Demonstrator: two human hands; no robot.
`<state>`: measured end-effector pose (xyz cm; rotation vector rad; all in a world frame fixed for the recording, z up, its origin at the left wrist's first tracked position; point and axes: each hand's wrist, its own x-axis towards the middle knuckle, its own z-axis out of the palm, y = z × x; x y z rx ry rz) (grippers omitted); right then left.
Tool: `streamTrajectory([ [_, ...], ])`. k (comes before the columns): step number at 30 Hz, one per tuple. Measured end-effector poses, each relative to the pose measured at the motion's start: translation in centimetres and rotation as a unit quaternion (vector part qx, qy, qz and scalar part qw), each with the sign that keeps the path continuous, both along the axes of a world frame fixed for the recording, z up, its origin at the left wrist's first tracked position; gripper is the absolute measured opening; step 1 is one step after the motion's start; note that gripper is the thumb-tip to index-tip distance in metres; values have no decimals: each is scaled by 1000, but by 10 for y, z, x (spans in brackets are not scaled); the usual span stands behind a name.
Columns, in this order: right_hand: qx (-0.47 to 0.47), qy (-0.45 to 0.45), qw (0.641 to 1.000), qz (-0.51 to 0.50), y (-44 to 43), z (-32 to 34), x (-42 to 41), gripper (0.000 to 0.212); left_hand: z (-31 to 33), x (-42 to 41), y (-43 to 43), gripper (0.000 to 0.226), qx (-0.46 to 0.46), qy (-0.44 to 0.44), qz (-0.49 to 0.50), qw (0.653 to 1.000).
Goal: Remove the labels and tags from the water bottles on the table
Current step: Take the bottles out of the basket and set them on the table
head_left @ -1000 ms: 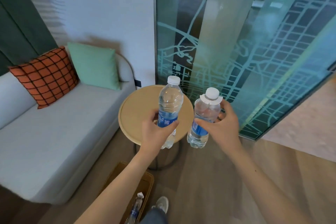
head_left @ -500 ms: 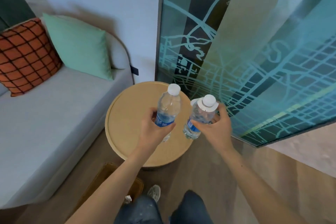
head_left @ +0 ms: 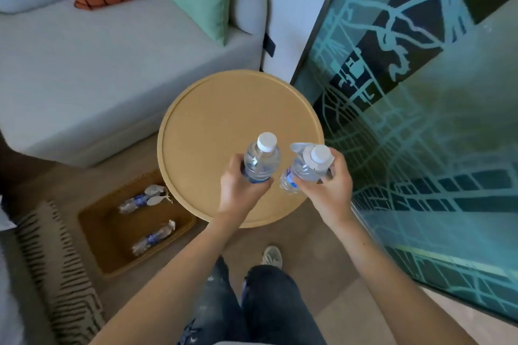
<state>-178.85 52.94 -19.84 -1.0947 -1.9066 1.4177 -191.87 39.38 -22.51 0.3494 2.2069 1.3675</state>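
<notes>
Over the near part of the round wooden table point(head_left: 213, 109) I hold two clear water bottles with white caps and blue labels. My left hand point(head_left: 241, 187) is wrapped around the left bottle point(head_left: 262, 161), held upright, covering most of its label. My right hand point(head_left: 328, 185) grips the right bottle point(head_left: 304, 169), which tilts to the left. A white paper tag point(head_left: 304, 150) hangs around that bottle's neck under the cap. Whether the bottles touch the tabletop is hidden by my hands.
A brown basket point(head_left: 112, 235) on the floor left of the table holds two crumpled bottles. A grey sofa point(head_left: 92, 64) with orange and green cushions stands behind it. A patterned glass wall point(head_left: 420, 134) runs along the right. A striped rug point(head_left: 59, 269) lies at lower left.
The view has tipped downward and come closer, so the table and basket are seen from above. Both hands still hold their bottles, now lower over the table's near side.
</notes>
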Motion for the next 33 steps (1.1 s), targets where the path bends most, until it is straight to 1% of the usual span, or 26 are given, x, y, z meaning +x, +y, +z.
streamTrajectory([
  [6, -11, 11, 995, 102, 28, -42, 5, 65, -40, 32, 18, 45, -26, 12, 112, 993],
  [10, -29, 7, 991, 128, 38, -65, 4, 65, -64, 45, 21, 45, -41, 34, 155, 987],
  [13, -22, 5, 989, 147, 43, -82, 3, 65, -79, 49, 22, 46, -47, 49, 168, 983],
  [18, -10, 9, 990, 138, 42, -105, 3, 64, -104, 54, 20, 49, -47, 63, 199, 977],
  [21, 1, 13, 991, 132, 40, -114, 4, 68, -119, 58, 17, 50, -43, 68, 216, 973],
  [24, 16, 18, 988, 153, 41, -122, 3, 70, -130, 63, 15, 52, -38, 75, 228, 970],
  [27, 12, 17, 986, 168, 41, -126, 2, 70, -137, 67, 14, 55, -29, 73, 242, 967],
  [33, 8, 4, 987, 161, 37, -129, 4, 72, -138, 65, 14, 58, -33, 53, 216, 974],
])
